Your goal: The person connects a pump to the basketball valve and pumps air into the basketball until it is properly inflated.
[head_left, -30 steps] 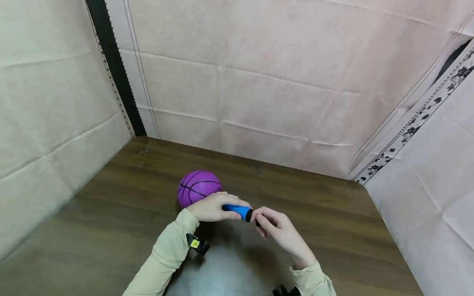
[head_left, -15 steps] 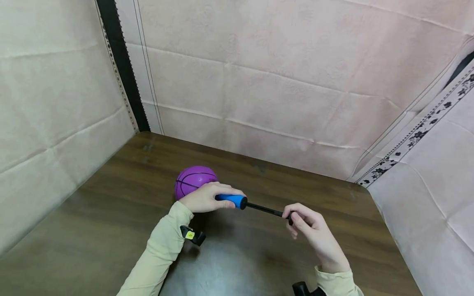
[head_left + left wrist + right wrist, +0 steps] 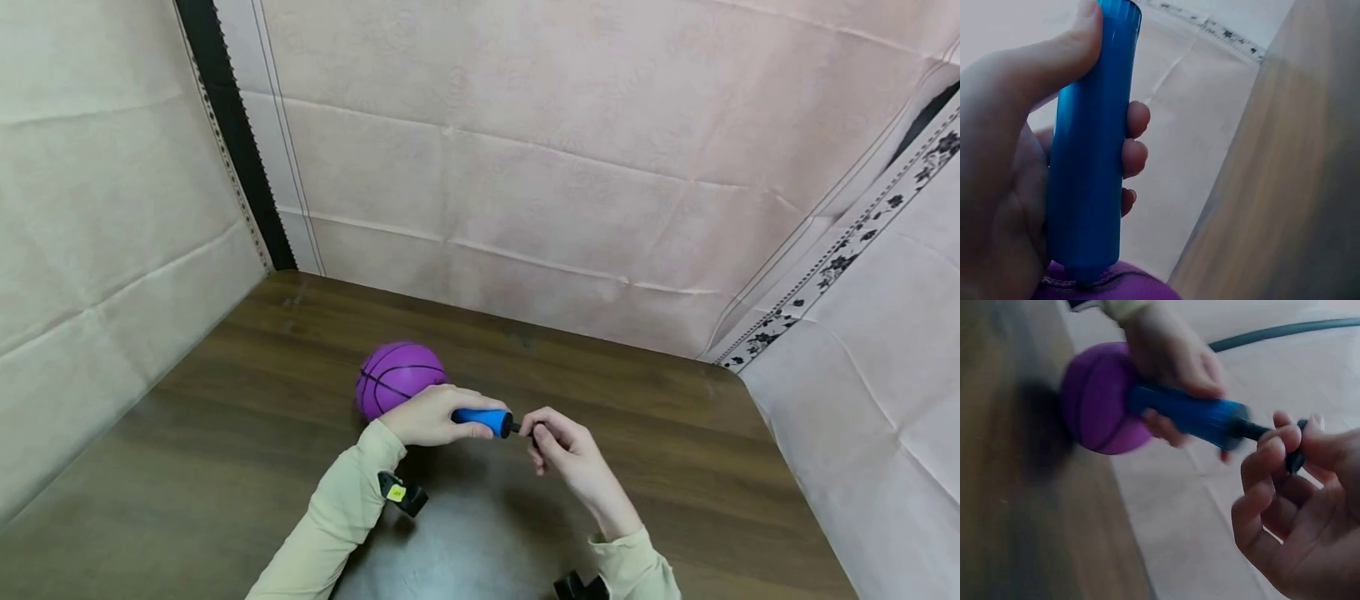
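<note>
A purple ball (image 3: 397,375) with black basketball lines sits on the wooden table. My left hand (image 3: 427,417) grips the blue barrel of a hand pump (image 3: 482,419), its fingers wrapped round it in the left wrist view. The barrel's narrow end meets the purple ball (image 3: 1129,286) at the bottom of that view. Between finger and thumb, my right hand (image 3: 566,450) pinches the pump's black handle (image 3: 1295,449). A short length of black rod (image 3: 1254,430) shows between the barrel and the handle in the right wrist view.
The brown wooden table (image 3: 262,400) spreads around the hands. Pale cloth walls (image 3: 487,183) stand behind it and on both sides. A black camera strap (image 3: 401,493) circles the left wrist.
Half a second ago the rod was drawn far out to the right. Now my right hand has moved back left and most of the rod is inside the barrel. My left hand keeps its grip.
</note>
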Demonstrator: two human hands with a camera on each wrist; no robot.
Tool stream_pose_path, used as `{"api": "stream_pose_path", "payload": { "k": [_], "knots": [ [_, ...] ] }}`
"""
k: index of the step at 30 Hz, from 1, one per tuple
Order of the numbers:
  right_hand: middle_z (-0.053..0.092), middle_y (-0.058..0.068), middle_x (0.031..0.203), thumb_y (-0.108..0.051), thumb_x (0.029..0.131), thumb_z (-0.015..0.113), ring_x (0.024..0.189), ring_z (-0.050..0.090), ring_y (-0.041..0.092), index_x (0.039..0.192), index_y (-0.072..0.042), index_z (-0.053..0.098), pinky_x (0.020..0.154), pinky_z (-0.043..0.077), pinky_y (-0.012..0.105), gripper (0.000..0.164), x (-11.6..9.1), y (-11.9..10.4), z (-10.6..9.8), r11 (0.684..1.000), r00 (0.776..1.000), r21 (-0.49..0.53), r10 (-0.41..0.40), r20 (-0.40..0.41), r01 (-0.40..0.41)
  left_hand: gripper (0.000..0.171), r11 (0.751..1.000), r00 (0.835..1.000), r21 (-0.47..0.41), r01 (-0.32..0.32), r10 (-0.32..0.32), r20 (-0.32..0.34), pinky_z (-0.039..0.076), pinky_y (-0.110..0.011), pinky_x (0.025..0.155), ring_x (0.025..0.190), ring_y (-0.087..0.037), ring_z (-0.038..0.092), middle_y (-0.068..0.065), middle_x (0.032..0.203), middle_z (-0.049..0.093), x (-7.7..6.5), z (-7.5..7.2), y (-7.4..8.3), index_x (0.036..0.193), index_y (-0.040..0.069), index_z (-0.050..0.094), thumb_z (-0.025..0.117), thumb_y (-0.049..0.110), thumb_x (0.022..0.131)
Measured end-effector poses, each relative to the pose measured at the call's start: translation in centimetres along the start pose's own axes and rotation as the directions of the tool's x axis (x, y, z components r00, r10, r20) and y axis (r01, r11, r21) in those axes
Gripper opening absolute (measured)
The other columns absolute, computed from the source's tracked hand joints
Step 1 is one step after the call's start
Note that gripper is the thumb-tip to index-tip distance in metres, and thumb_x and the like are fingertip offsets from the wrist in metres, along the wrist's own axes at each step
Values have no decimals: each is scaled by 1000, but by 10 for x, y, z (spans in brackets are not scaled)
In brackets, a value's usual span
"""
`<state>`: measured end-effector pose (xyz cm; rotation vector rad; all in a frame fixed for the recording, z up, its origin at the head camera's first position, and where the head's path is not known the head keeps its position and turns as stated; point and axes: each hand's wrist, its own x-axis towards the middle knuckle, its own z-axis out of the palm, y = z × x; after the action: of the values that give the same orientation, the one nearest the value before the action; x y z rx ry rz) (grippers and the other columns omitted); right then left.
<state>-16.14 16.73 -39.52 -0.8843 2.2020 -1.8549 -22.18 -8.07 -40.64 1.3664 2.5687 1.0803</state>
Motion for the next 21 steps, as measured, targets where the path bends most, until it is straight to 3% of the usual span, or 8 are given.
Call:
{"api": "stream_pose_path", "payload": {
  "k": [4,8,11,21],
  "knots": [
    [46,17,68,-10,103,43,61,49,8,104,5,54,54,47,28,19,3,5,7,1000,999,1,30,-34,-30,37,1000,1000,-20,-7,7,12,50,-22,84,94,-5,61,5,122,68,4,7,0,130,25,61,62,36,94],
    [49,3,68,-11,102,48,59,47,10,102,4,56,51,42,32,18,3,1,9,998,997,32,48,-59,-46,37,999,1000,-35,-26,26,2,47,-29,90,98,-5,61,5,124,67,2,4,0,131,24,60,60,33,96],
    [50,1,68,-12,101,49,57,45,12,102,4,57,50,39,33,18,2,-3,7,998,997,49,47,-60,-44,37,999,999,-22,-36,36,-8,45,-35,94,104,-6,62,4,126,66,0,0,0,132,23,60,59,34,96],
    [47,-5,67,-5,104,38,55,42,12,101,-13,60,51,36,31,23,-16,-22,-27,992,994,119,-40,-103,52,38,997,993,59,42,-35,-115,49,-31,87,105,-12,62,4,126,67,-17,-23,-9,130,25,62,59,40,95]
  ]
}}
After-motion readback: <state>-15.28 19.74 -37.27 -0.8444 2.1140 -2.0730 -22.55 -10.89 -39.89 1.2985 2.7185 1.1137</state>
